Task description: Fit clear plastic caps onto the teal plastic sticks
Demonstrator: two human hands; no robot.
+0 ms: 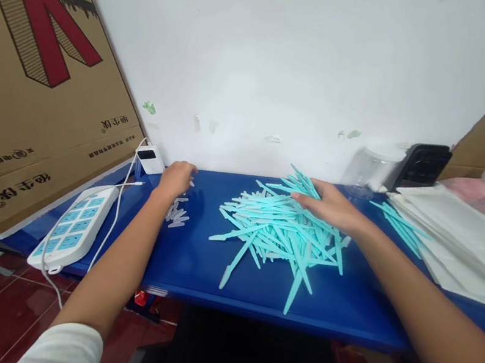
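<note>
Under the right hand point(329, 207), spread flat, a pile of turquoise plastic sticks point(278, 231) is pressed. Small clear caps point(177, 215) beneath the left hand point(175, 178), fingers curled together, are best picked singly.

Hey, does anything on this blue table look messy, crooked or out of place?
The teal sticks lie in a loose, criss-crossed heap under the right hand, and a couple poke over the front edge of the blue table. The white power strip also hangs partly off the table's left corner. Nothing looks broken.
</note>
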